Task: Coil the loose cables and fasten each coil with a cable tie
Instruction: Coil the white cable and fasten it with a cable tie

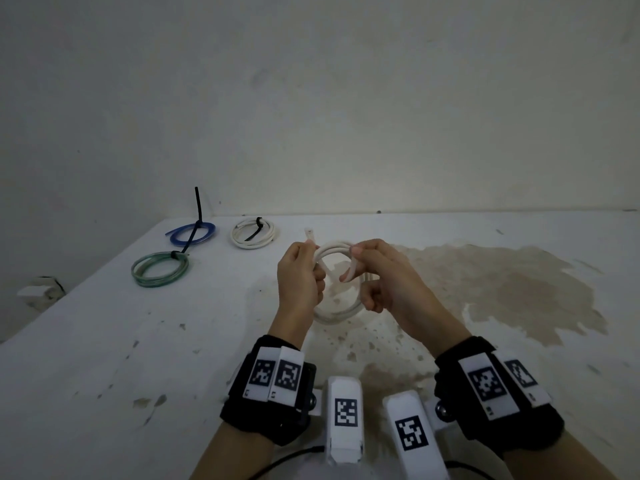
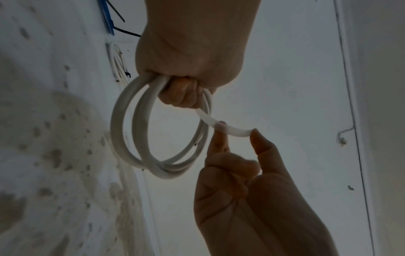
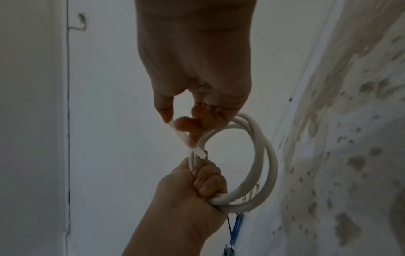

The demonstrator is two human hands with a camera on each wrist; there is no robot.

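Note:
A white cable coil (image 1: 333,250) hangs in the air above the white table (image 1: 104,341), held upright between both hands. My left hand (image 1: 311,268) grips the coil's bundled turns (image 2: 140,131) in a fist at their top left. A white cable tie (image 2: 232,130) runs from the left hand's fingers across to my right hand (image 1: 353,268), which pinches the strap's end between thumb and forefinger. In the right wrist view the tie (image 3: 181,136) slants down to the coil (image 3: 265,155) beside the left thumb. A short white end (image 1: 308,234) sticks up above the left hand.
Three tied coils lie at the back left of the table: blue (image 1: 192,233), white (image 1: 252,232) and green (image 1: 160,270), each with a black tie. A brown stained patch (image 1: 502,289) covers the table's right side. The wall stands close behind.

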